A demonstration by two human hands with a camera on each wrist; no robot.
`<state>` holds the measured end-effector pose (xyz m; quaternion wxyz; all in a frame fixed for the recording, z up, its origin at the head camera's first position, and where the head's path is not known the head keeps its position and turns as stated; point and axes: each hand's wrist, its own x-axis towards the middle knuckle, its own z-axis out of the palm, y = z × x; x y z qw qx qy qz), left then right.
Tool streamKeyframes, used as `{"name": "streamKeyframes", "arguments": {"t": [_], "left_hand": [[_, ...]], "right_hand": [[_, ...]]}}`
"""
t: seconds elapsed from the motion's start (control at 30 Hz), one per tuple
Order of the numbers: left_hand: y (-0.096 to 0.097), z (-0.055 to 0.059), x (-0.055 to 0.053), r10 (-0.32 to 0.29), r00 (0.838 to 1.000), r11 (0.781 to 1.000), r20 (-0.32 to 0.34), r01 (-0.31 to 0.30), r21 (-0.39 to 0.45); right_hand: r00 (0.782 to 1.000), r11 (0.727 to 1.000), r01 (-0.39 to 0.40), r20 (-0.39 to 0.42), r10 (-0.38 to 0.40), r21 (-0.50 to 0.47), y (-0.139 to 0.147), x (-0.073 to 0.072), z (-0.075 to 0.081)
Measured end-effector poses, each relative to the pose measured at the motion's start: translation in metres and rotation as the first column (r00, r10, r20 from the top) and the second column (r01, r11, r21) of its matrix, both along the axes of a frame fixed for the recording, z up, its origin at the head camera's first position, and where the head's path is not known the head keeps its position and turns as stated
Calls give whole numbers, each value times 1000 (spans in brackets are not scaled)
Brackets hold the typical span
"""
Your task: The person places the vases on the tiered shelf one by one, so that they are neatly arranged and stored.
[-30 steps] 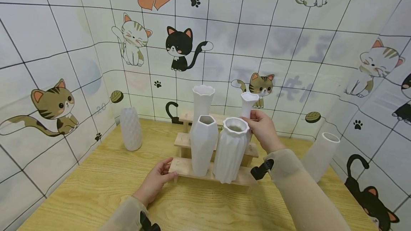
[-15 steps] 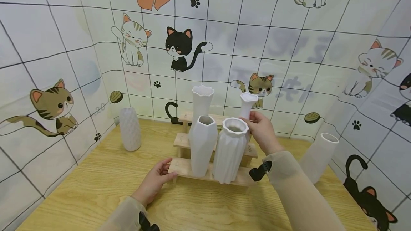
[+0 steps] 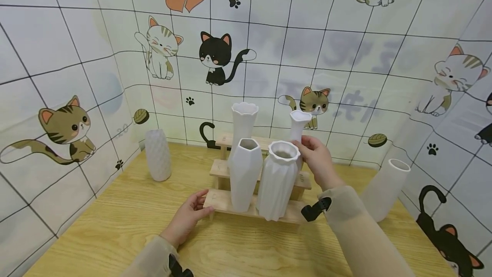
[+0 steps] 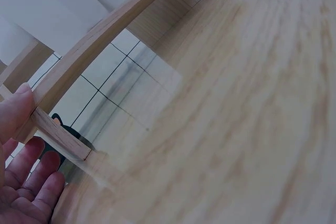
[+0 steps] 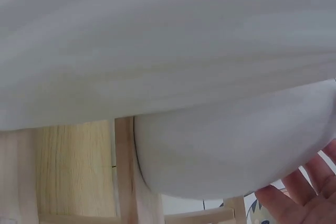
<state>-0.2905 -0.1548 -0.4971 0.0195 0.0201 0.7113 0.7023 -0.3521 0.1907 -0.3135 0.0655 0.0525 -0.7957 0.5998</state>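
Observation:
My left hand (image 3: 186, 219) holds the left end of a three-step wooden stand (image 3: 219, 201) at its lowest step. In the left wrist view the thumb lies against the board's end (image 4: 52, 90), and the other fingers are bent below. My right hand (image 3: 318, 159) grips a white vase with a narrow neck and wavy rim (image 3: 297, 126) on the stand's right side. Its rounded base (image 5: 210, 156) shows in the right wrist view, resting on a step. In front stand a faceted white vase (image 3: 245, 174) and a ribbed one (image 3: 277, 187). A tall scalloped vase (image 3: 244, 121) rises behind.
To the left, a textured white vase (image 3: 157, 155) stands on the wood-grain table (image 3: 127, 225). A plain white cylindrical vase (image 3: 386, 191) is at the right, partly behind my right sleeve. Cat-printed wall sheeting (image 3: 269, 46) closes off the back and sides.

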Motion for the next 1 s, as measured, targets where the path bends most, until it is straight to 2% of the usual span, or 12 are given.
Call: {"name": "streamKeyframes", "arguments": {"t": [0.2,0.4,0.63,0.8,1.0], "left_hand": [[1,0,0,-2,1000,1000,1,2,0],[0,0,1,-3,1000,1000,-2,3,8],[1,2,2,-5,1000,1000,-15,5,2],[1,2,2,0,1000,1000,-1,0,9],[1,1,1,-4,1000,1000,-5,4,1]], "right_hand": [[998,998,48,-44,-49,-27,18,10,-11],[995,995,99,-32,-100,-21,39,16,-30],[972,972,234,-26,-234,0,64,23,-50],[929,929,371,2,-371,3,84,31,-59],[838,838,545,20,-545,-27,105,39,-73]]}}
